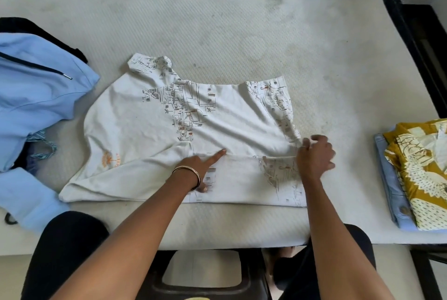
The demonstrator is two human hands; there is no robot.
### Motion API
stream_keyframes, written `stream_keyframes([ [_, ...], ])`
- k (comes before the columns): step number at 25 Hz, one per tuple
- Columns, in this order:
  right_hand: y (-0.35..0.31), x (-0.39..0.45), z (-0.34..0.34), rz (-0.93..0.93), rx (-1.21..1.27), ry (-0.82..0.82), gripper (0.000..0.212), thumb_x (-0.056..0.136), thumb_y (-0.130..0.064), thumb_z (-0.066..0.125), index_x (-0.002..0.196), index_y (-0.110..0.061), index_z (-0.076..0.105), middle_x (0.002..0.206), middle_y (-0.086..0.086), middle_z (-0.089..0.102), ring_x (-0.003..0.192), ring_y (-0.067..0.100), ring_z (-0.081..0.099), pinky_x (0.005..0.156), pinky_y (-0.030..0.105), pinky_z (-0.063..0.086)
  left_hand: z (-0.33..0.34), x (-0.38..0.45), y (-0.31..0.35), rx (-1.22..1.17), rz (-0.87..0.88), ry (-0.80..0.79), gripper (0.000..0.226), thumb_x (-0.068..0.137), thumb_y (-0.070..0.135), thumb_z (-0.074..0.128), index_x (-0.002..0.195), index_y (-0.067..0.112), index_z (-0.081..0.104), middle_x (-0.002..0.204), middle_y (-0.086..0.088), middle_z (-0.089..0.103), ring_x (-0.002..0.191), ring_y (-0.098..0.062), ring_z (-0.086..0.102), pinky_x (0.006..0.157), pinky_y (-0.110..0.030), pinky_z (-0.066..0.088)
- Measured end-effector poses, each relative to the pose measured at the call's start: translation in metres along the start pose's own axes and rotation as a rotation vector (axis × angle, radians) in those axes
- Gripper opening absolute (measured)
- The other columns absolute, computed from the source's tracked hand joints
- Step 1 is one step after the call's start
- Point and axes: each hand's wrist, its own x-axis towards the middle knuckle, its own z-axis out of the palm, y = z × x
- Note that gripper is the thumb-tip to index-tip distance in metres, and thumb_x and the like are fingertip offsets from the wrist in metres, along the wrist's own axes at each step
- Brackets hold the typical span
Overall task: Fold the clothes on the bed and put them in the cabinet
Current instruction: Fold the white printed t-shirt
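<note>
You are mid-fold on the white printed shirt (169, 128), which lies spread on the bed (242, 34) with its near right part already turned over. Your left hand (199, 166) presses the crease with a straight forefinger; your right hand (314, 154) pinches the cloth at the shirt's right edge. Next, I judge, you must carry that edge across while the left holds the line. The cotton looks soft, lightly creased, with brown sketch print.

Blue hoodie (36, 96) cut off at left edge; folded stack (418, 174) at right
</note>
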Motion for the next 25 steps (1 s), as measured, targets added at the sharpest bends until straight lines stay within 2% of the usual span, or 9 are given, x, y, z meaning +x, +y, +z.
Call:
stream_keyframes([
  [2,-0.014,-0.005,0.014,-0.154,-0.02,-0.143,0.047,0.093,-0.033,0.061,0.134,-0.015,0.044,0.131,0.014,0.052,0.127,0.034,0.043,0.102,0.053,0.029,-0.006,-0.002,-0.001,0.042,0.046,-0.009,0.134,0.068,0.035,0.082,0.129,0.063,-0.033,0.141,-0.014,0.047,0.11,-0.032,0.059,0.088,-0.042,0.052],
  [4,-0.04,0.004,0.024,-0.012,-0.055,-0.181,0.064,0.085,-0.042,0.07,0.134,-0.012,0.042,0.132,0.015,0.051,0.127,0.034,0.044,0.104,0.053,0.026,-0.01,-0.003,-0.003,0.051,0.078,-0.003,0.131,0.07,0.038,0.081,0.136,0.056,-0.031,0.147,-0.01,0.041,0.115,-0.031,0.057,0.087,-0.039,0.049],
  [7,-0.063,0.038,0.028,0.232,0.12,-0.286,0.044,0.08,-0.032,0.074,0.111,-0.007,0.054,0.106,0.01,0.06,0.108,0.031,0.057,0.104,0.051,0.034,-0.021,0.001,-0.007,0.002,0.095,-0.005,0.128,0.074,0.047,0.077,0.14,0.047,-0.033,0.146,-0.012,0.044,0.114,-0.031,0.058,0.087,-0.036,0.048],
  [10,-0.063,0.06,0.028,0.24,0.271,-0.336,0.03,0.074,-0.022,0.073,0.091,-0.001,0.064,0.092,0.016,0.063,0.084,0.031,0.061,0.067,0.039,0.053,-0.046,0.016,-0.014,-0.132,0.009,0.078,0.104,0.084,0.06,0.059,0.142,0.048,-0.027,0.129,-0.02,0.058,0.087,-0.029,0.066,0.07,-0.032,0.052],
  [13,-0.054,0.067,0.025,0.271,0.448,-0.36,0.018,0.072,-0.006,0.077,0.071,-0.008,0.059,0.075,0.013,0.059,0.06,0.022,0.055,0.052,0.031,0.047,-0.064,0.034,-0.008,-0.077,0.01,0.247,0.086,0.09,0.057,0.053,0.145,0.053,-0.012,0.113,-0.02,0.063,0.097,-0.033,0.063,0.078,-0.038,0.05],
  [17,-0.05,0.066,0.013,0.354,0.563,0.004,0.046,0.076,0.01,0.061,0.111,-0.019,0.058,0.091,0.006,0.064,0.079,0.02,0.064,0.082,0.037,0.044,-0.063,0.053,0.0,-0.109,0.021,0.147,0.087,0.087,0.05,0.062,0.146,0.056,-0.002,0.106,-0.016,0.063,0.094,-0.033,0.064,0.075,-0.035,0.048],
  [20,-0.069,0.06,0.024,0.003,0.196,0.262,0.051,0.078,0.01,0.05,0.117,-0.02,0.058,0.117,0.008,0.058,0.117,0.027,0.048,0.095,0.043,0.034,-0.079,0.062,-0.017,-0.379,0.107,0.305,0.062,0.089,0.037,0.065,0.144,0.039,0.037,0.095,-0.014,0.068,0.09,-0.03,0.066,0.08,-0.033,0.051],
  [22,-0.089,0.066,0.044,-0.442,0.156,0.088,0.05,0.078,0.007,0.057,0.123,-0.016,0.057,0.123,0.011,0.055,0.119,0.031,0.046,0.094,0.046,0.038,-0.1,0.078,-0.037,-0.476,0.063,0.591,0.046,0.09,0.017,0.063,0.134,0.021,0.055,0.104,-0.014,0.067,0.098,-0.03,0.064,0.09,-0.036,0.05],
  [25,-0.125,0.087,0.066,-0.808,-0.184,-0.281,0.074,0.078,0.003,0.064,0.145,-0.016,0.04,0.147,0.006,0.042,0.133,0.031,0.034,0.101,0.047,0.033,-0.137,0.11,-0.088,-0.045,-0.024,0.694,0.066,0.086,0.0,0.062,0.146,0.01,0.036,0.143,-0.014,0.043,0.129,-0.031,0.044,0.105,-0.04,0.042],
])
